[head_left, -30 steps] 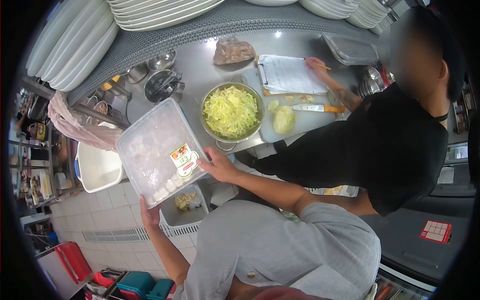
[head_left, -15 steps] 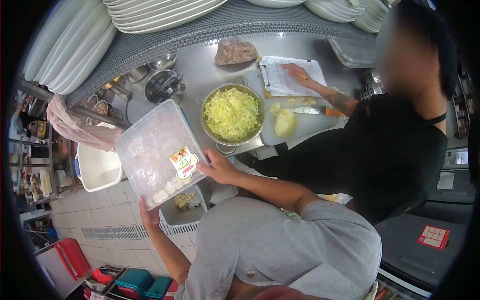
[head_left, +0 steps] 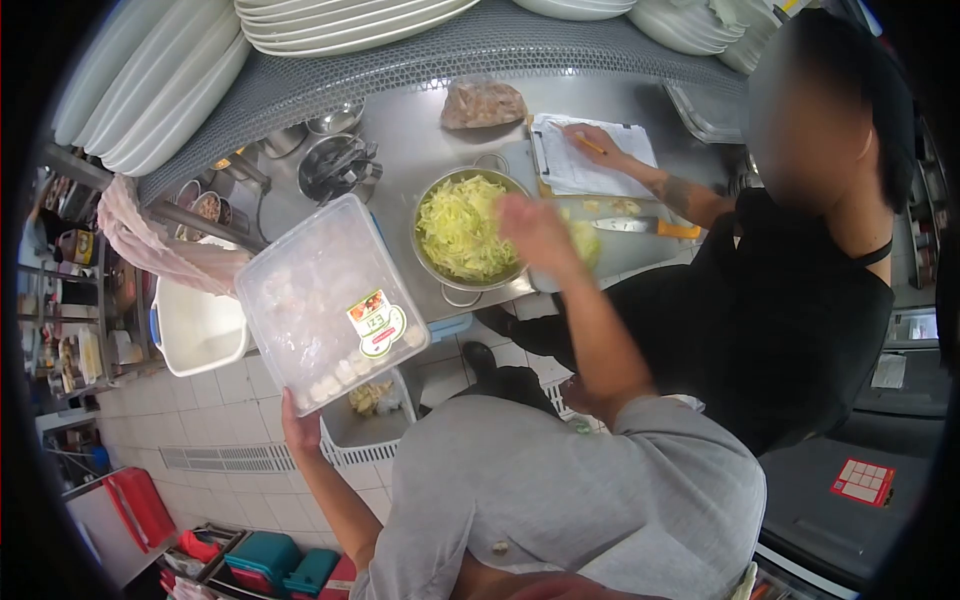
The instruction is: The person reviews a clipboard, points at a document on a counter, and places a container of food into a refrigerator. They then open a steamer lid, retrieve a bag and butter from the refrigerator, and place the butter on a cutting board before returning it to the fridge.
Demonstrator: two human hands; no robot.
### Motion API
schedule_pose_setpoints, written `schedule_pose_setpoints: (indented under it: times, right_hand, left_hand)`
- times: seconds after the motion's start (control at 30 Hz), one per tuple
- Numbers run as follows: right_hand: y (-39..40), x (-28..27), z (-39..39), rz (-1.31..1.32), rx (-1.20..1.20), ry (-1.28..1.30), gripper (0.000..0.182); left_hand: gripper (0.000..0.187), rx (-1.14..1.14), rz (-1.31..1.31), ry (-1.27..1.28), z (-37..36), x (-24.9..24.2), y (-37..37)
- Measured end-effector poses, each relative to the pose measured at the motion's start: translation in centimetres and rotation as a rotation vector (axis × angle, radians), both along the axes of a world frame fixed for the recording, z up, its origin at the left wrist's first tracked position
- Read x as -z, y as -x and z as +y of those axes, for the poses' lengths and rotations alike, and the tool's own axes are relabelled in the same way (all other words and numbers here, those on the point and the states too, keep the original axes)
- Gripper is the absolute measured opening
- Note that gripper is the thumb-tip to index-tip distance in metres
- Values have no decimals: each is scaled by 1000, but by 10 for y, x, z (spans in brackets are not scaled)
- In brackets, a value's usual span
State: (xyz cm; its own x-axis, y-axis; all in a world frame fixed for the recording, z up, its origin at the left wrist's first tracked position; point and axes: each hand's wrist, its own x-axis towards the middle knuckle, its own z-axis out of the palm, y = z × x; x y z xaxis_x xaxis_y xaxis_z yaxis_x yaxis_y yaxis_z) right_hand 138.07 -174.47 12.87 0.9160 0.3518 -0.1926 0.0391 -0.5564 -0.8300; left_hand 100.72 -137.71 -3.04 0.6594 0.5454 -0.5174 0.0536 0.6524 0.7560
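My left hand (head_left: 300, 425) grips the near corner of a clear-lidded plastic container (head_left: 305, 300), tilted, with a white, green and red label on it. Pale round pieces show through the lid along its near edge. Blurred by motion, my right hand (head_left: 540, 235) is raised at the right rim of a metal bowl (head_left: 440, 278). Shredded cabbage (head_left: 455, 225) fills that bowl. Partly behind my right hand is a cut cabbage piece (head_left: 584, 245) on the cutting board. My right fingers are too smeared to make out.
At my right a co-worker's hand (head_left: 595, 145) holds a pencil over a clipboard (head_left: 575, 165). A knife (head_left: 620, 225) lies on the board. A bagged brown item (head_left: 482, 104), a pot of utensils (head_left: 330, 170), a white tub (head_left: 200, 330) and stacked plates (head_left: 170, 90) are around.
My right hand has let go of the container and swung up and right to the cabbage bowl. My left hand still holds the container. The co-worker's hand shifted slightly on the clipboard.
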Motion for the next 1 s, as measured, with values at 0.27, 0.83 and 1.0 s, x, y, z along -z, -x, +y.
schedule_pose_setpoints:
  times: [0.27, 0.83, 1.0]
  right_hand:
    - [-189, 131, -66, -314, -71, 861, 68]
    - [-194, 115, -44, -251, -29, 889, 59]
    - [-55, 32, -5, -400, 51, 348, 40]
  left_hand:
    - [65, -1, 7, 46, 2, 3, 4]
    - [67, -14, 25, 33, 3, 2, 5]
    - [67, -11, 12, 42, 7, 9, 5]
